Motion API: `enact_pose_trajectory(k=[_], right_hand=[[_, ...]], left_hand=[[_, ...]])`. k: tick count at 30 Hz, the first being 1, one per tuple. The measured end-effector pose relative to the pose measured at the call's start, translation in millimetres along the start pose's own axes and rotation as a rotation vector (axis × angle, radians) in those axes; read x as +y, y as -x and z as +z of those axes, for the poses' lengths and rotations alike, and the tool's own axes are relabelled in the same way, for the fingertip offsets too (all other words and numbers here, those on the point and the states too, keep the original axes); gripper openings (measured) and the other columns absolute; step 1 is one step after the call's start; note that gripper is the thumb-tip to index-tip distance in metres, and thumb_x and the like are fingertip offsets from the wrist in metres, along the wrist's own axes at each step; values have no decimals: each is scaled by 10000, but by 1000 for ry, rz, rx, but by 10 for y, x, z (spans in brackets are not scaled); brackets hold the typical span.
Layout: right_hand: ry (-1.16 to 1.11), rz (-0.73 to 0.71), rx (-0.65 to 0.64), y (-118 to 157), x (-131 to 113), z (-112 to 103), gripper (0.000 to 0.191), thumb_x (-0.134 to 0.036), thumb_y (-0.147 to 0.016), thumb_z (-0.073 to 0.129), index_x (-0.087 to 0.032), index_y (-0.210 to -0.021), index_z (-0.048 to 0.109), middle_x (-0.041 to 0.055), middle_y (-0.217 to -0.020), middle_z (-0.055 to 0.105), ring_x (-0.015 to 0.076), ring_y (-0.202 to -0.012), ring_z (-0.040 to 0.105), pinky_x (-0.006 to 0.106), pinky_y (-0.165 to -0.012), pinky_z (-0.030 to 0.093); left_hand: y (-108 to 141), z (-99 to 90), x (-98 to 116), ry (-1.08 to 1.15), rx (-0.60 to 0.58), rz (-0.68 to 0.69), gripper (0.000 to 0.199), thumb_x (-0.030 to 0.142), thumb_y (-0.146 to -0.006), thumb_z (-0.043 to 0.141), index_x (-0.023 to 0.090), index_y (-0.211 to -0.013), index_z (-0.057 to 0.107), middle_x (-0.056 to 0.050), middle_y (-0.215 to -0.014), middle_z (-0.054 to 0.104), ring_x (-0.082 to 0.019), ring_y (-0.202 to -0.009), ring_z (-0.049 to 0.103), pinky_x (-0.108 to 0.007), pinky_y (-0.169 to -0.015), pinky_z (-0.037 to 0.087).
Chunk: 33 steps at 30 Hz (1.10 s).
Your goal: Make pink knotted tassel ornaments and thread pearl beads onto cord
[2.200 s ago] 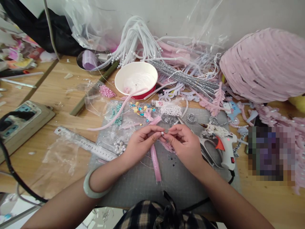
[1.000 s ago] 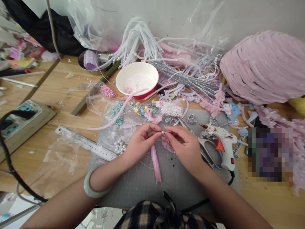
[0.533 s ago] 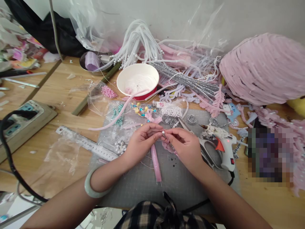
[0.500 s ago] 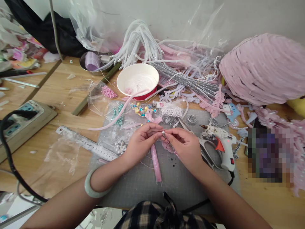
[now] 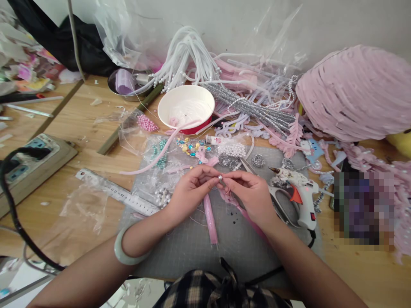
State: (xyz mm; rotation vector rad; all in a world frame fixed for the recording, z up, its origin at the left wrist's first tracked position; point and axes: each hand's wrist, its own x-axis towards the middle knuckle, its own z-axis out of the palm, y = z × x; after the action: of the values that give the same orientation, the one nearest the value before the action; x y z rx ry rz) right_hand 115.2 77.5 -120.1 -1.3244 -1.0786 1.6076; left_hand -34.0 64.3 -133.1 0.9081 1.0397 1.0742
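A small pearl bead sits between my two hands, over the middle of the grey cutting mat. The thumb and fingers of my left hand pinch it from one side. From the other side, the thumb and forefinger of my right hand close on it. Below the right fingers hangs a pink fuzzy strip, partly hidden by that hand. A narrow pink packet lies on the mat under the bead.
Scissors and a white glue gun lie to the right. A steel ruler is at the left. Beyond the hands are white pearl strings, coloured gems and a red-and-white bowl. A power strip stands far left.
The pink strip below my right hand now shows more of its length, reaching down toward the wrist. My right fingers have shifted slightly; both hands still meet at the bead.
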Motion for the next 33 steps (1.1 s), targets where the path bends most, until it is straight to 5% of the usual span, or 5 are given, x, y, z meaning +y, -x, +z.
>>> enact_pose_trajectory(k=[21, 29, 33], right_hand=[[-22, -12, -40, 12, -9, -26, 99, -243, -680, 680, -174, -691, 611, -61, -544, 569, 45, -418, 486, 143, -360, 471], [-9, -28, -60, 16, 22, -39, 80, -224, -691, 672, -181, -683, 605, -68, -541, 492, 45, -454, 459, 139, -381, 481], [-27, 4, -73, 12, 44, -39, 99, -245, -690, 679, -177, -684, 607, -60, -557, 491, 63, -473, 486, 195, -411, 541]], left_hand=[[5, -10, -24, -74, 1, 42, 95, 173, -768, 641, 170, -857, 677, -6, -764, 682, -121, -693, 643, -221, -675, 509], [-1, -42, 24, -353, 32, 233, 114, 159, -760, 654, 207, -834, 727, -26, -812, 683, -160, -812, 604, -266, -769, 464], [2, -40, 8, -329, 34, 212, 101, 183, -761, 658, 203, -838, 719, -26, -799, 668, -153, -772, 589, -255, -726, 454]])
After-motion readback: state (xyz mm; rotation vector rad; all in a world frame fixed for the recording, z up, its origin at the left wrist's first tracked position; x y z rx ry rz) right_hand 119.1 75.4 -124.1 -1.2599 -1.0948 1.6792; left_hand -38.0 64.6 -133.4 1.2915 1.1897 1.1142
